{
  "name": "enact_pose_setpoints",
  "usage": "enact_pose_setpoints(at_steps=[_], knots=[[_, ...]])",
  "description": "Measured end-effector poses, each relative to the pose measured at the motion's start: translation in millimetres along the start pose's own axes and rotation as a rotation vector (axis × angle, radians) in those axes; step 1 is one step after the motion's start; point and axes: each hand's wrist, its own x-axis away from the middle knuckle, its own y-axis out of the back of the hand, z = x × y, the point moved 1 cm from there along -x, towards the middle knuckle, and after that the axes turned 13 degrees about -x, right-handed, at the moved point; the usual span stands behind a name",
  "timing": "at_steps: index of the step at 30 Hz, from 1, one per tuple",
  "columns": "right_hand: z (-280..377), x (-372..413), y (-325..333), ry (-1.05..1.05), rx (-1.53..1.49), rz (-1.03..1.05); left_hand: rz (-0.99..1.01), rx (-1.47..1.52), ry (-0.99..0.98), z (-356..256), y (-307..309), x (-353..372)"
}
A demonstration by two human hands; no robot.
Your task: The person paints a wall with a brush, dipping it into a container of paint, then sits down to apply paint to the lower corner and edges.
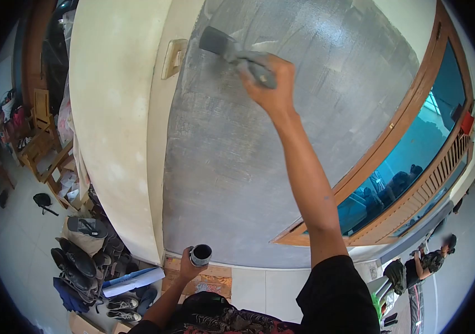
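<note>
My right hand (273, 78) is raised high, its fingers wrapped round the grey-smeared handle of a wide paintbrush (219, 43). The dark brush head lies against or just off the grey-coated wall (237, 156), near its upper left edge; contact is hard to tell. Low in front of my body, my left hand (191, 268) grips a small cup (200, 254) with a dark inside and a paint-spotted outer side. Streaks and patches of wet-looking grey cover the wall between a cream column and a wooden window frame.
A light switch (175, 58) is on the cream column (115, 122) to the left. Shoes (76, 261), a long white-blue box (133, 281) and cardboard crowd the floor at lower left. A wooden-framed window (399, 161) borders the right. Another person (429, 264) sits at far right.
</note>
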Motion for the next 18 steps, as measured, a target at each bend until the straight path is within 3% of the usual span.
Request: enact_pose_setpoints(at_steps=[5, 10, 14, 16, 18], knots=[[3, 46, 117, -0.125, 0.246, -0.016, 0.072, 0.035, -0.006, 7, -13, 0], [14, 130, 255, -0.513, 0.433, -0.107, 0.105, 0.013, -0.056, 5, -19, -7], [50, 121, 264, -0.591, 0.389, -0.199, 0.147, 0.094, -0.066, -2, -17, -18], [69, 90, 224, -0.503, 0.267, -0.249, 0.133, 0.084, -0.071, -4, -15, -24], [67, 55, 176, -0.258, 0.236, -0.102, 0.119, 0.071, -0.066, -5, -7, -26]])
